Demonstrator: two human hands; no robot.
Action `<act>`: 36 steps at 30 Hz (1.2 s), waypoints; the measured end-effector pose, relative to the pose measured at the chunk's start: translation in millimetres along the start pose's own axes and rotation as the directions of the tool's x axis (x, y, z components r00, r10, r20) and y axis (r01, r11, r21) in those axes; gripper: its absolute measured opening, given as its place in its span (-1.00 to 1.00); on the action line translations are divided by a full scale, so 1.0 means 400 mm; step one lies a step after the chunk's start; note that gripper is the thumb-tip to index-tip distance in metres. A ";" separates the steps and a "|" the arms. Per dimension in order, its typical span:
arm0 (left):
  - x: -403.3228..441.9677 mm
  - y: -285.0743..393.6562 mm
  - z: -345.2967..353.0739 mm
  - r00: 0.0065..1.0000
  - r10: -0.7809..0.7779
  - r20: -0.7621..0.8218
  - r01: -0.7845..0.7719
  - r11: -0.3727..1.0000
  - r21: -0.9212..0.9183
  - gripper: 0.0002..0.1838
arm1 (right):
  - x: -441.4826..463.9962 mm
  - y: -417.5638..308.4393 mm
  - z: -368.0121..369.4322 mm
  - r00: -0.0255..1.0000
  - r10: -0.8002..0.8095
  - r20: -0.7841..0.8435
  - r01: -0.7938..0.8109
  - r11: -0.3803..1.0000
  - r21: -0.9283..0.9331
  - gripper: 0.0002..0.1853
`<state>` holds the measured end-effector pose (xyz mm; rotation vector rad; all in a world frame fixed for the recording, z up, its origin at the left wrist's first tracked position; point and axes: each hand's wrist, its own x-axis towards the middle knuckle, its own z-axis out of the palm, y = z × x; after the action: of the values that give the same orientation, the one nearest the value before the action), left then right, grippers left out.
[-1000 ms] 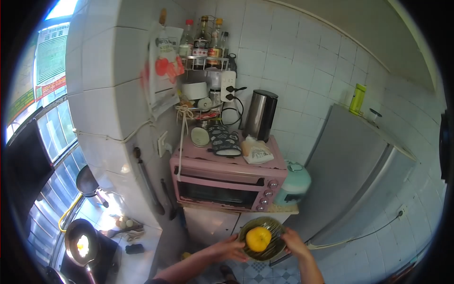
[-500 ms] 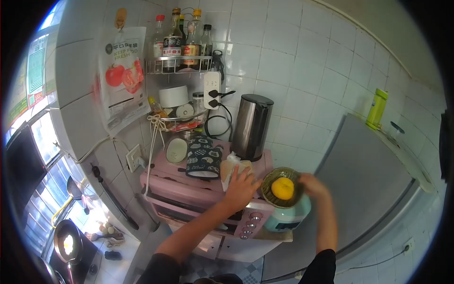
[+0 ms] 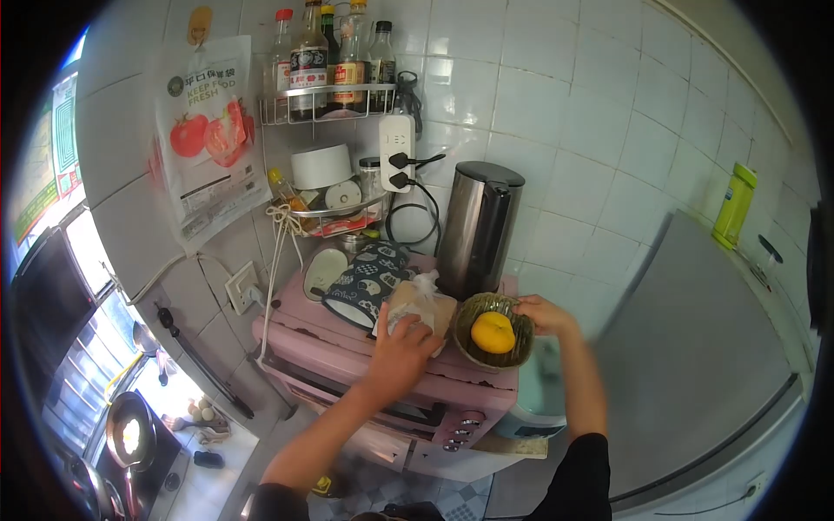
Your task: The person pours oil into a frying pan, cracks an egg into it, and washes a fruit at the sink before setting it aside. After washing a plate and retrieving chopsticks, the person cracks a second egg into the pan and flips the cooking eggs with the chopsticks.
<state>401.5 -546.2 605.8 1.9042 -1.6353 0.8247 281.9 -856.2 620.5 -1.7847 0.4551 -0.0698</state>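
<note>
My right hand [image 3: 543, 315] grips the right rim of a ribbed green bowl [image 3: 469, 340], which is at the right front of the pink oven's top [image 3: 300, 322]. A round yellow-orange fruit [image 3: 493, 333] lies in the bowl. My left hand [image 3: 401, 349] is on the front of a clear plastic bag [image 3: 423, 300] with something light brown inside, its fingers bent against the bag. Left of the bag, a dark patterned oven mitt [image 3: 369, 282] lies beside an upright round pale lid [image 3: 326, 272].
Behind the bowl stands a steel kettle [image 3: 478, 227]. A mint-green appliance [image 3: 542, 382] sits right of the oven, next to a grey fridge [image 3: 695, 365]. Bottles [image 3: 310, 69] fill the corner rack. A pan [image 3: 132, 434] holding food is at the lower left.
The bowl with the fruit has come up from in front of the oven, then left onto its top. My left hand has let go of the bowl and moved to the bag, which has shifted slightly.
</note>
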 end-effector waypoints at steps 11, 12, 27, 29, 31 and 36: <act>-0.037 0.035 -0.077 0.996 -0.080 0.024 0.083 0.980 -0.181 -0.47 | -0.060 -0.041 0.054 0.965 -0.144 -0.219 0.097 0.973 -0.210 -0.57; -0.047 0.041 -0.094 0.997 -0.077 0.030 0.082 0.970 -0.227 -0.45 | -0.064 -0.031 0.049 0.938 -0.160 -0.309 0.098 0.973 -0.207 -0.56; -0.457 0.068 -0.371 0.983 -0.127 0.130 0.176 0.843 -0.508 -0.69 | 0.079 -0.390 0.840 0.609 -0.719 0.337 0.455 -0.032 -0.890 -0.81; -0.566 0.047 -0.433 0.971 -0.163 0.175 0.231 0.830 -0.508 -0.68 | 0.214 -0.358 0.912 0.624 -0.707 0.332 0.239 -0.231 -0.943 -0.82; -0.679 0.017 -0.497 0.946 -0.233 0.224 0.318 0.796 -0.516 -0.70 | 0.350 -0.309 0.924 0.630 -0.727 0.271 0.068 -0.296 -0.953 -0.79; -0.930 -0.020 -0.632 0.798 -0.530 0.286 0.600 0.659 -0.453 -0.76 | 0.466 -0.293 0.937 0.710 -0.690 0.141 -0.136 -0.331 -0.934 -0.83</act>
<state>341.3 -109.8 514.2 1.8956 -1.0438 -0.0246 591.3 -552.1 595.4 -3.7099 0.3183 -0.9603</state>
